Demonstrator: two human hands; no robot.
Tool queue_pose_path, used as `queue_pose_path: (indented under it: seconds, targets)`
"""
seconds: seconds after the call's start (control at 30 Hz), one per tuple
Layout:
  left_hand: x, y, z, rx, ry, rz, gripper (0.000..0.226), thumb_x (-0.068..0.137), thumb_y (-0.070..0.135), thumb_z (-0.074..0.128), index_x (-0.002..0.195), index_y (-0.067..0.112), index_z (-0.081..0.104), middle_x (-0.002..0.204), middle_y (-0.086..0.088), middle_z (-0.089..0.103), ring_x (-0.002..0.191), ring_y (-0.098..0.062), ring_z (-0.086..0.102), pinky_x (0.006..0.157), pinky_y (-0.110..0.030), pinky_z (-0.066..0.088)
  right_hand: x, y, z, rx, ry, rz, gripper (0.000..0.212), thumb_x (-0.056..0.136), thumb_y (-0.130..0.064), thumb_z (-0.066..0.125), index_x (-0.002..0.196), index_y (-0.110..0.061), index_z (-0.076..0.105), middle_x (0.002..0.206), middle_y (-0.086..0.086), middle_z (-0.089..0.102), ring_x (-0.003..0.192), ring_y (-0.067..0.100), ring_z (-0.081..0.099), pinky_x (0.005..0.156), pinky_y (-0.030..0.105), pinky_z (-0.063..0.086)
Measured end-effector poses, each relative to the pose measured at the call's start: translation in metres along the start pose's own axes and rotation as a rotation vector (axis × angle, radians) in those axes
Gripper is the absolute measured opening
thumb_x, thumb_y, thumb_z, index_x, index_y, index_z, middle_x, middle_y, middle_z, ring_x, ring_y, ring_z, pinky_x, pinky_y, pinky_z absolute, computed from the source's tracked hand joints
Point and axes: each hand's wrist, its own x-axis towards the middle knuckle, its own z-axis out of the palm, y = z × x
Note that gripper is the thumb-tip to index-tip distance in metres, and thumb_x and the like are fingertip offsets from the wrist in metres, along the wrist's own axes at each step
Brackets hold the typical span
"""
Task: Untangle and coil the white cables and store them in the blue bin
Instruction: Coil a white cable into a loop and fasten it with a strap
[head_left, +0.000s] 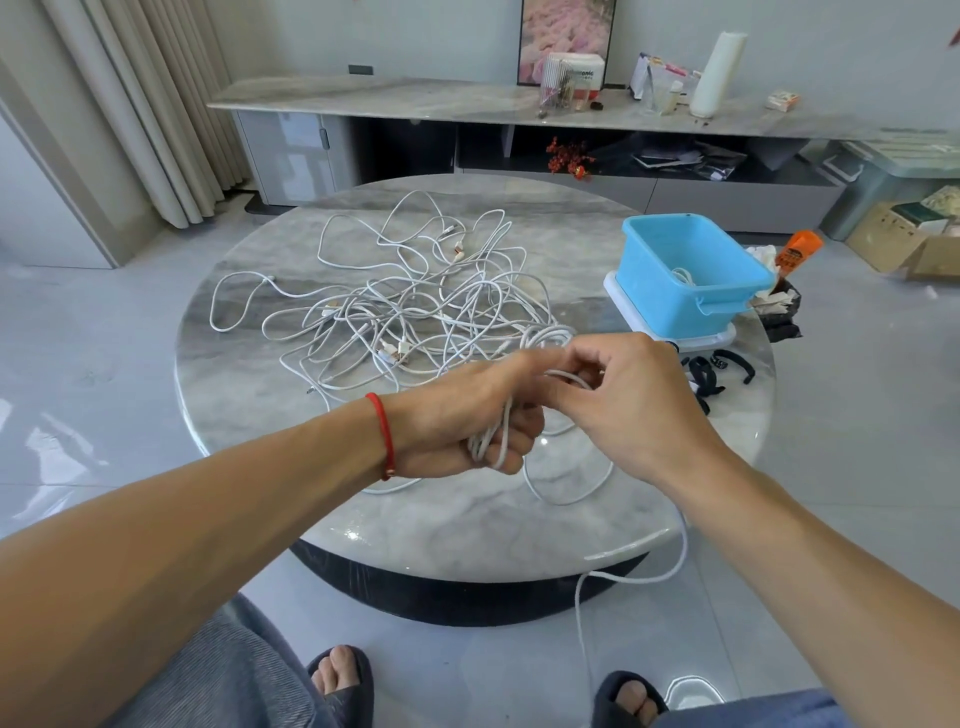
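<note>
Both my arms bare to above the elbow, no sleeves visible. Thin red string bracelet (383, 435) on my left wrist, right wrist bare. Grey ribbed trousers on left leg, blue denim on right. Dark open-toe slippers (343, 680), toes showing.

Blue bin (670, 260) contents mostly hidden.

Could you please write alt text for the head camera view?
Both hands wind a white cable: the left hand grips the coil, the right hand pinches a loop. Behind lie tangled cables on a round marble table, with a blue bin at right.
</note>
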Motion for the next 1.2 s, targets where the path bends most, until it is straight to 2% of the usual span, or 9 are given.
queue_pose_path:
  seconds: [0.13,0.23,0.37,0.53,0.67,0.77,0.87,0.97,1.2]
  targets:
    - [-0.006,-0.002,-0.004,0.190,-0.125,0.120,0.023,0.089,0.028,0.073,0.081,0.016,0.054,0.071,-0.004,0.019,0.060,-0.013,0.020,0.055,-0.027,0.021,0.000,-0.001,-0.001,-0.014,0.020,0.014,0.035,0.075,-0.041,0.090,0.060,-0.019,0.066,0.044,-0.017,0.048,0.045,0.006,0.044,0.047,0.014,0.031]
    - [-0.003,-0.005,-0.009,0.261,-0.036,0.107,0.040,0.098,0.002,0.059,0.067,0.027,0.061,0.065,0.000,0.034,0.058,-0.013,0.030,0.056,-0.030,0.027,0.000,-0.001,-0.004,-0.025,-0.002,0.002,0.028,0.078,-0.041,0.087,0.068,-0.019,0.072,0.046,-0.019,0.050,0.048,0.005,0.045,0.050,0.014,0.033]
    - [-0.002,-0.005,-0.013,0.218,0.084,0.118,0.034,0.105,0.014,0.051,0.073,0.019,0.042,0.064,0.002,0.031,0.057,-0.011,0.027,0.052,-0.023,0.028,0.003,0.002,-0.007,-0.160,-0.047,-0.003,0.016,0.090,-0.038,0.076,0.080,-0.026,0.072,0.059,-0.012,0.061,0.059,0.004,0.054,0.057,0.021,0.041]
    - [-0.001,-0.007,-0.018,0.282,0.180,0.129,0.032,0.106,0.024,0.048,0.077,0.021,0.037,0.066,0.001,0.028,0.058,-0.013,0.023,0.053,-0.024,0.027,0.004,0.005,-0.014,-0.251,-0.161,0.098,0.019,0.088,-0.041,0.078,0.075,-0.028,0.071,0.065,-0.011,0.068,0.062,0.000,0.059,0.062,0.024,0.046]
    - [0.001,-0.009,-0.016,0.232,0.158,0.104,0.033,0.106,0.026,0.047,0.076,0.021,0.035,0.064,0.004,0.029,0.055,-0.010,0.024,0.050,-0.021,0.029,0.003,0.005,-0.012,-0.030,-0.065,0.138,0.014,0.090,-0.033,0.079,0.080,-0.024,0.073,0.055,-0.011,0.064,0.047,0.001,0.056,0.054,0.018,0.045]
    - [0.003,-0.010,-0.010,0.143,0.068,0.118,0.028,0.106,0.025,0.046,0.080,0.019,0.038,0.067,0.002,0.031,0.057,-0.010,0.021,0.050,-0.020,0.028,0.004,0.003,-0.011,0.180,0.065,0.168,0.012,0.092,-0.028,0.078,0.085,-0.020,0.074,0.054,-0.002,0.064,0.047,0.014,0.058,0.051,0.033,0.053]
    - [0.003,-0.008,-0.003,0.077,0.043,0.149,0.016,0.106,0.023,0.046,0.103,0.008,0.049,0.080,-0.007,0.053,0.057,-0.009,0.027,0.050,-0.019,0.033,0.004,0.000,-0.008,0.360,0.127,0.196,0.011,0.093,-0.021,0.077,0.090,-0.012,0.073,0.061,0.003,0.068,0.052,0.021,0.065,0.059,0.041,0.060]
    - [0.004,-0.005,0.001,0.065,0.001,0.179,0.021,0.105,0.025,0.045,0.108,0.005,0.051,0.089,-0.015,0.059,0.055,-0.009,0.031,0.050,-0.018,0.035,0.004,-0.002,-0.007,0.442,0.144,0.207,0.010,0.095,-0.018,0.075,0.092,-0.009,0.070,0.064,0.005,0.071,0.053,0.022,0.070,0.061,0.035,0.062]
    - [0.002,-0.002,-0.005,0.099,-0.078,0.161,0.017,0.106,0.026,0.047,0.101,0.010,0.047,0.075,-0.011,0.050,0.056,-0.010,0.031,0.049,-0.017,0.034,0.004,-0.005,-0.006,0.526,0.194,0.153,0.019,0.089,-0.013,0.080,0.100,-0.005,0.066,0.071,0.013,0.070,0.054,0.020,0.067,0.055,0.028,0.057]
